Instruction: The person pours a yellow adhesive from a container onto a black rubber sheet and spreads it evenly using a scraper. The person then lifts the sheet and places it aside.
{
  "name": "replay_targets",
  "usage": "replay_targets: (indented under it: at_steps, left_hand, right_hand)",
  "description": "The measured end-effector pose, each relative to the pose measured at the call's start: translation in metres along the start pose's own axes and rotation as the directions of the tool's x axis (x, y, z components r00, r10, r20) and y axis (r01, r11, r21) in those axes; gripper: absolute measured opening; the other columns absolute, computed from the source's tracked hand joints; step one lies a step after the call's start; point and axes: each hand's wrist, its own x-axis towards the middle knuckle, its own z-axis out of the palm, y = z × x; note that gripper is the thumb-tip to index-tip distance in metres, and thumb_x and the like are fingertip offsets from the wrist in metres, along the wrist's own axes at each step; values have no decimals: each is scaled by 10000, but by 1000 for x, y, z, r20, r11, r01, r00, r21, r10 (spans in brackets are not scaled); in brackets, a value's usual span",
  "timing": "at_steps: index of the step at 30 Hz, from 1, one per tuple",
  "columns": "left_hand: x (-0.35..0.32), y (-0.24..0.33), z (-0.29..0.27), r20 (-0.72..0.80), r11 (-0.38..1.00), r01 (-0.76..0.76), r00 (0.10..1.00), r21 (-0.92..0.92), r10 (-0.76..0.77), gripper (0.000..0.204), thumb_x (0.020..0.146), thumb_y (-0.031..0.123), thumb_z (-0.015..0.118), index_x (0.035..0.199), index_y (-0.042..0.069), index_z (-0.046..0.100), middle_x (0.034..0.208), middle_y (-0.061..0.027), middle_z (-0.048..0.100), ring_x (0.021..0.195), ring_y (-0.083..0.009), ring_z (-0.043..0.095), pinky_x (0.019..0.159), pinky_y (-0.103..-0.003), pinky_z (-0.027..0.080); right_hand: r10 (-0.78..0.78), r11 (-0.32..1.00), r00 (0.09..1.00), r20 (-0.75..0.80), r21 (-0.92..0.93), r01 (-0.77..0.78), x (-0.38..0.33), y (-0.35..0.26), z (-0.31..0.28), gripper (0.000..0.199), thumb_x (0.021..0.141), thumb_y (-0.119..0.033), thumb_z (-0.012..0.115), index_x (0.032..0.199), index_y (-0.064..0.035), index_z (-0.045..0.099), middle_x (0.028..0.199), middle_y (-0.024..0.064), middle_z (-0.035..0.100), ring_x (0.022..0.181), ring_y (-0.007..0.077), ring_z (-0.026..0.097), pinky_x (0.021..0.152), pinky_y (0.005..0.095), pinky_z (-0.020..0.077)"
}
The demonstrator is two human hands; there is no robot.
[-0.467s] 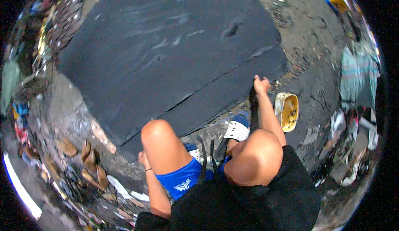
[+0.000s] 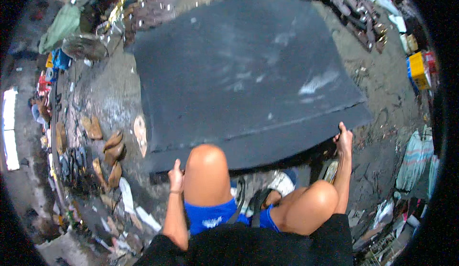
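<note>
Sheet lies on floor, its near edge gripped by L hand nr the L corner & R hand nr the R; even, level tension's prob. best, so it doesn't crease or skew.

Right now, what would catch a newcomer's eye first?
A big dark sheet across the middle, with the left hand and right hand at its near edge. Then the glaring white patch at the far left and the yellow-and-blue box at the upper right.
</note>
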Motion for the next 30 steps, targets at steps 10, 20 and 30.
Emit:
replay_targets:
  at_steps: [10, 20, 30]
  left_hand:
    - [-96, 204, 0, 8, 697, -708, 703, 115, 712, 355, 922, 265, 652, 809, -71, 640, 875, -18, 625, 819, -120, 527, 752, -328, 454]
    - [-138, 322, -45, -136, 633, -770, 638, -85, 758, 298, 900, 291, 667, 762, 27, 656, 766, -19, 620, 661, -143, 585, 647, -317, 487]
    - [-241, 451, -69, 50, 495, -830, 500, -257, 865, 324, 916, 361, 621, 956, 45, 684, 874, -75, 696, 756, -168, 634, 685, -319, 497]
  right_hand:
    - [-436, 881, 898, 53, 230, 414, -130, -202, 25, 358, 911, -275, 667, 700, -92, 444, 548, 13, 470, 420, 128, 488, 400, 312, 439]
    - [-609, 720, 790, -69, 370, 588, -153, -313, -15, 381, 874, -285, 695, 641, -164, 418, 530, -40, 428, 410, 105, 432, 405, 293, 383]
    - [-667, 615, 744, -49, 528, 586, -207, -415, -60, 299, 935, -255, 599, 657, -166, 533, 541, -60, 478, 436, 87, 445, 434, 259, 346]
